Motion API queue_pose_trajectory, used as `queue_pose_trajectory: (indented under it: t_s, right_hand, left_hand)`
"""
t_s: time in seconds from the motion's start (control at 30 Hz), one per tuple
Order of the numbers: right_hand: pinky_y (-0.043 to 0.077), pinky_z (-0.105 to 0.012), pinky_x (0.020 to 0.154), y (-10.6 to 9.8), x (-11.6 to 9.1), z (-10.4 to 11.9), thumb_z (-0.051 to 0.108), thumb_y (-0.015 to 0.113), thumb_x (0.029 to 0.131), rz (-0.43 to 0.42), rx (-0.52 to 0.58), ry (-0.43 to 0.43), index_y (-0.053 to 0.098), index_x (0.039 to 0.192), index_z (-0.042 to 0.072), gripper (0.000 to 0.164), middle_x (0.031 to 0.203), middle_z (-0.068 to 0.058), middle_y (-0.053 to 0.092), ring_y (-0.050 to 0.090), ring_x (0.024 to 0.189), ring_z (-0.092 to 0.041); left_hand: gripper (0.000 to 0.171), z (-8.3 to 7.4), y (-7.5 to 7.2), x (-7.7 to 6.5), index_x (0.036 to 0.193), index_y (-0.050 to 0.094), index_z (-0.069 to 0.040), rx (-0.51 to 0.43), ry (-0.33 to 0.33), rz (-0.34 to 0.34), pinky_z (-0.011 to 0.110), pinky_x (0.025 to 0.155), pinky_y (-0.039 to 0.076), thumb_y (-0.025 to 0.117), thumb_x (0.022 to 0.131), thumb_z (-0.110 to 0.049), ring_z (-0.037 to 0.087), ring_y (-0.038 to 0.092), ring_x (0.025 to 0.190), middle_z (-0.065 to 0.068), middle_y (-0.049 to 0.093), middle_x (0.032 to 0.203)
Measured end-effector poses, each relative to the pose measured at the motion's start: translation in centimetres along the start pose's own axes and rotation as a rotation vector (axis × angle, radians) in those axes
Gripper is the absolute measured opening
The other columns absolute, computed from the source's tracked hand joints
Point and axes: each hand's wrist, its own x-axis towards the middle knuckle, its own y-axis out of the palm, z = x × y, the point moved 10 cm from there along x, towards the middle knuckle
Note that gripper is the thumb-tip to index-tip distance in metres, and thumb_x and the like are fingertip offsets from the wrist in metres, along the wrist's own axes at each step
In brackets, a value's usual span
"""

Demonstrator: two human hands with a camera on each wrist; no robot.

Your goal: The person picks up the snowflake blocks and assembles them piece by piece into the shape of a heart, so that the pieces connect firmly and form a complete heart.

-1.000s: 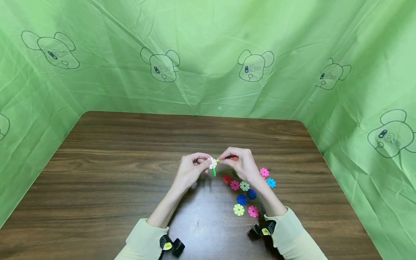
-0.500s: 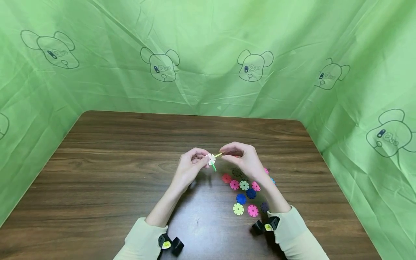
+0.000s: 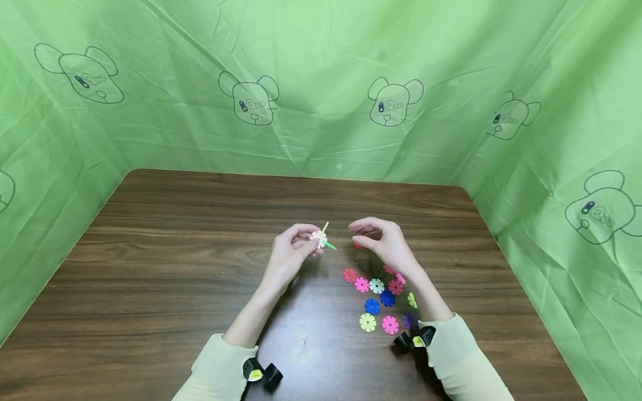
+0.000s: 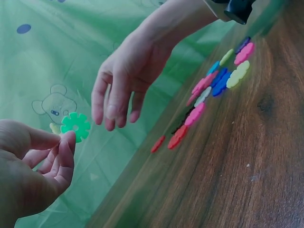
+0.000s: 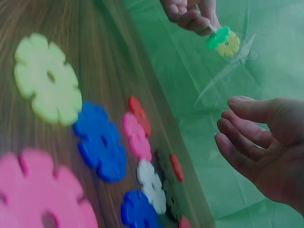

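Observation:
My left hand [image 3: 292, 252] pinches a white notched disc [image 3: 318, 239] between thumb and fingers above the table. Joined to that disc are a green notched disc [image 4: 76, 127] and a yellow one [image 5: 228, 44], both edge-on in the head view. To the right, my right hand [image 3: 383, 242] hovers apart from the joined discs, its fingers loosely bent and nothing between them. Below it lie several loose notched discs: a pink disc [image 3: 390, 324], a blue disc [image 3: 372, 306], a pale yellow disc [image 3: 368, 322] and a red disc [image 3: 350, 275] among them.
The brown wooden table [image 3: 165, 289] has a green curtain [image 3: 321, 139] with bear drawings around it. The right forearm covers part of the loose discs. Dark discs [image 5: 167, 183] blend into the tabletop near the red and white ones. Both wrists wear small black cameras.
My right hand has let go of the yellow disc and moved away to the right. My left hand has shifted slightly left and turned the joined discs, so the yellow one points up.

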Motion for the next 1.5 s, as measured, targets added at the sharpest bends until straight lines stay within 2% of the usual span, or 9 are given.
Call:
queue_pose_trajectory:
  t_s: [0.17,0.37,0.47,0.6,0.9,1.1,1.3,1.5]
  right_hand:
    - [0.059,-0.047,0.087,-0.2,0.4,-1.1,0.01,0.077,0.092,0.026,-0.054,0.024,0.073,0.12,0.005,0.029,0.115,-0.019,0.076,0.073,0.101,-0.031]
    - [0.056,-0.051,0.096,0.1,1.0,-2.4,0.01,0.078,0.091,0.085,-0.133,0.046,0.071,0.125,0.004,0.035,0.121,-0.018,0.073,0.071,0.108,-0.031]
    - [0.055,-0.051,0.097,0.4,1.2,-3.2,0.011,0.079,0.09,0.132,-0.192,0.058,0.071,0.126,0.006,0.037,0.125,-0.015,0.071,0.069,0.111,-0.031]
    - [0.055,-0.049,0.094,0.9,1.5,-3.7,0.012,0.081,0.089,0.182,-0.292,0.025,0.073,0.124,0.006,0.036,0.121,-0.013,0.071,0.069,0.106,-0.03]
    - [0.052,-0.038,0.087,1.2,1.8,-4.2,0.012,0.084,0.085,0.212,-0.424,-0.009,0.078,0.111,0.009,0.027,0.108,-0.011,0.07,0.065,0.097,-0.026]
    - [0.051,-0.031,0.08,1.3,2.1,-4.5,0.013,0.086,0.084,0.224,-0.421,-0.003,0.074,0.1,0.011,0.02,0.097,-0.007,0.07,0.065,0.088,-0.021]
    - [0.052,-0.027,0.077,1.1,2.0,-4.6,0.009,0.084,0.084,0.21,-0.37,-0.002,0.067,0.098,0.01,0.022,0.088,-0.004,0.071,0.065,0.08,-0.013]
    - [0.054,-0.024,0.074,0.3,1.6,-3.6,0.007,0.081,0.087,0.117,-0.263,0.005,0.067,0.097,0.009,0.017,0.089,-0.007,0.072,0.068,0.08,-0.015]
  left_hand:
    - [0.03,-0.1,-0.2,0.1,0.122,0.064,0.004,-0.02,-0.009,0.001,0.037,0.081,0.063,0.064,0.093,0.006,0.009,0.072,0.075,0.016,0.07,0.1]
    - [0.024,-0.1,-0.4,0.0,0.118,0.061,0.004,-0.061,-0.014,-0.008,0.051,0.089,0.06,0.065,0.094,0.005,0.012,0.075,0.078,0.023,0.072,0.107]
    - [0.022,0.0,-0.5,0.0,0.116,0.059,0.004,-0.077,-0.025,-0.006,0.053,0.093,0.058,0.065,0.095,0.003,0.013,0.076,0.08,0.023,0.072,0.11]
    - [0.021,0.0,-0.5,-0.1,0.115,0.058,0.004,-0.089,-0.036,-0.001,0.056,0.096,0.056,0.064,0.095,0.003,0.013,0.076,0.081,0.023,0.071,0.11]
    - [0.018,0.0,-0.6,-0.1,0.111,0.056,0.002,-0.106,-0.045,-0.008,0.052,0.094,0.059,0.064,0.095,0.003,0.014,0.076,0.082,0.027,0.071,0.109]
    - [0.019,-0.1,-0.6,0.0,0.111,0.056,0.002,-0.122,-0.04,-0.006,0.054,0.095,0.057,0.065,0.095,0.002,0.015,0.077,0.083,0.02,0.072,0.104]
    - [0.02,-0.3,-0.7,0.1,0.112,0.057,0.003,-0.119,-0.008,-0.009,0.047,0.091,0.06,0.065,0.094,0.006,0.017,0.078,0.083,0.017,0.072,0.099]
    - [0.016,-1.0,-1.0,0.1,0.11,0.058,0.01,-0.094,0.083,-0.024,0.042,0.086,0.062,0.063,0.095,0.01,0.011,0.075,0.08,0.033,0.07,0.106]
